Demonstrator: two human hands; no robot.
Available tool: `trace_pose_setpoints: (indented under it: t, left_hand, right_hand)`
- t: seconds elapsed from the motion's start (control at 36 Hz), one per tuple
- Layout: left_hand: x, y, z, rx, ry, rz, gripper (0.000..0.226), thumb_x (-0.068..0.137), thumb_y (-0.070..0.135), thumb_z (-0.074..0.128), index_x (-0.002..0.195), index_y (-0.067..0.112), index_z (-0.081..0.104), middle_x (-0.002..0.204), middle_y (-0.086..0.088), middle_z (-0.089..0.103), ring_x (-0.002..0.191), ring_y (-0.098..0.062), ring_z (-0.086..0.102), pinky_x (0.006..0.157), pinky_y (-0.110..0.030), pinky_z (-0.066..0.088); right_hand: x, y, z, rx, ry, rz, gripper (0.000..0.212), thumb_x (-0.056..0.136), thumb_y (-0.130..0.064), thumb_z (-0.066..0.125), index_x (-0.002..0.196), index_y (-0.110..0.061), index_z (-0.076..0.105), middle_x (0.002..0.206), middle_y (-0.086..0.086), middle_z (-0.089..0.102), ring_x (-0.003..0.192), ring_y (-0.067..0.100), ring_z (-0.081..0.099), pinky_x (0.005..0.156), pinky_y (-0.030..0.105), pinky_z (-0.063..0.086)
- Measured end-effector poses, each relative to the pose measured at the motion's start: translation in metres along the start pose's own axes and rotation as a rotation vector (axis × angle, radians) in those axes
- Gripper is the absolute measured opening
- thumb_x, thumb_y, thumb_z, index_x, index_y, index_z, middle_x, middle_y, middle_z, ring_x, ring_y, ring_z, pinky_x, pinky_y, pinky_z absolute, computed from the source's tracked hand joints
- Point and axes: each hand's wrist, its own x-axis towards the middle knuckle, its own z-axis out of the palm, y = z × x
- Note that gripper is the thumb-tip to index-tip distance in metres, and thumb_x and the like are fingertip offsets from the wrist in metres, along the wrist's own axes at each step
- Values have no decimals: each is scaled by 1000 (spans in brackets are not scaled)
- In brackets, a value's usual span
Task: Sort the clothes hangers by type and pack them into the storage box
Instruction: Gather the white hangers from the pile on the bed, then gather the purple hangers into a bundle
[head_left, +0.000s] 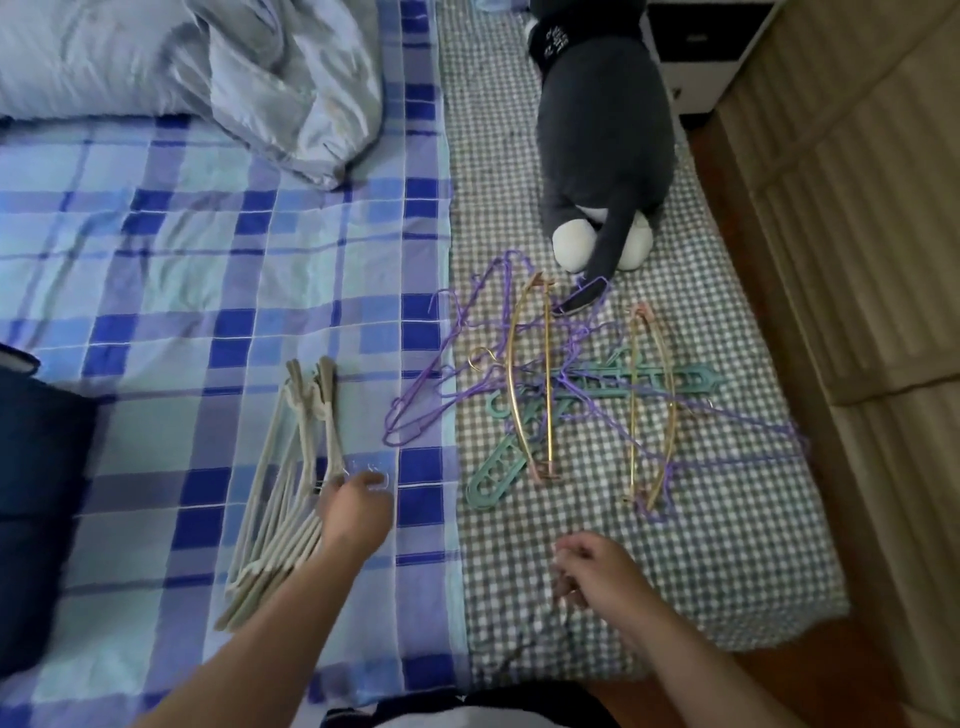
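A stack of beige hangers (291, 493) lies on the blue plaid sheet. My left hand (356, 514) reaches beside its lower end, fingers curled onto a small clear hook piece (368, 474). On the grey checked blanket lies a tangled pile: thin purple wire hangers (457, 379), two gold hangers (530, 374) (652, 405) and teal plastic multi-hole hangers (644, 376). My right hand (592, 569) hovers over the blanket below the pile, its fingers curled; blur hides whether it holds anything.
A dark blue box-like thing (36, 478) stands at the left edge. A grey and white plush toy (602, 156) sits beyond the pile. A rumpled quilt (208, 67) lies at the back left. Wooden floor and beige panels (857, 260) run along the right.
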Motion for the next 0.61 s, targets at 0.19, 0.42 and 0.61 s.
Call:
trace_pose_setpoints:
  t: [0.19, 0.42, 0.61]
  left_hand:
    - [-34, 4, -10, -54, 192, 4, 32, 88, 8, 69, 118, 17, 74, 145, -21, 44, 132, -41, 46, 114, -47, 37]
    - [-66, 24, 3, -97, 97, 99, 25, 96, 6, 58, 105, 27, 69, 118, 0, 60, 100, -22, 62, 76, -31, 46]
    - [-85, 59, 11, -120, 58, 198, 33, 99, 7, 56, 124, 27, 61, 125, -4, 59, 103, -19, 64, 73, -26, 46]
  right_hand:
    - [78, -23, -3, -217, 256, -217, 37, 100, -24, 58, 135, -14, 52, 110, -4, 59, 80, 9, 59, 62, 20, 47]
    - [165, -52, 21, -386, 442, -191, 90, 87, -47, 70, 155, -17, 20, 152, 14, 36, 138, 35, 38, 104, 51, 48]
    - [111, -45, -20, -100, 415, -290, 45, 89, -25, 66, 129, -21, 45, 108, 0, 63, 71, 13, 62, 48, 26, 43]
